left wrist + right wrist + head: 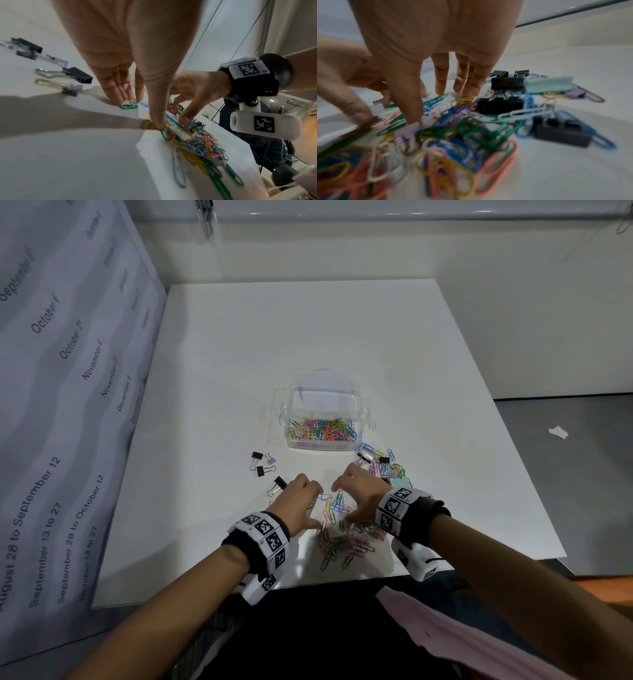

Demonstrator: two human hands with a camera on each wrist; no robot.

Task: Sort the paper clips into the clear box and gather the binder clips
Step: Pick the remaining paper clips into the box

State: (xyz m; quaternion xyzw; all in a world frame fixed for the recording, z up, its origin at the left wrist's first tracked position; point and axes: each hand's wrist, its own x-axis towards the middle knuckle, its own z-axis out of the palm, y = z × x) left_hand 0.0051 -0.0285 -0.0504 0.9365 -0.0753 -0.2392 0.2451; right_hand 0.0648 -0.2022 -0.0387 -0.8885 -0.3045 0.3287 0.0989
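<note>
- Your left hand (pixel 297 497) and right hand (pixel 358 491) are both down over the loose paper clips (pixel 342 534) near the table's (pixel 222 344) front edge, fingers extended and slightly bent, tips on the table among the wire. Neither hand grips a clip; they read as released, raking or corralling.
- The paper clips are thin bent wire with a coloured coating: green, blue, pink, yellow, white. Judged light, smooth and prone to hook into one another, so expect clumps rather than singles. Pinch a small bunch from the sides, or sweep it toward the front edge and scoop from beneath; a flat clip on a smooth top is awkward to lift alone.
- The clear box (pixel 323 422) stands open at mid-table, rigid transparent plastic with a layer of clips already inside. It looks light enough to slide if knocked.
- The gathered binder clips (pixel 263 465) lie toward the table's left edge, black ones and a lilac one, folded sheet bodies with wire handles. Heavier and stiffer than the wire clips; take them by the body, since the handles probably swing.
- A second mixed pile (pixel 383 465) sits right of the box, with black binder clips and a pale mint one among the wire.
- In the right wrist view a lilac binder clip (pixel 407 130) lies in the pile at your thumb tip. Wire may be caught in its handles; I judge it needs shaking free.
</note>
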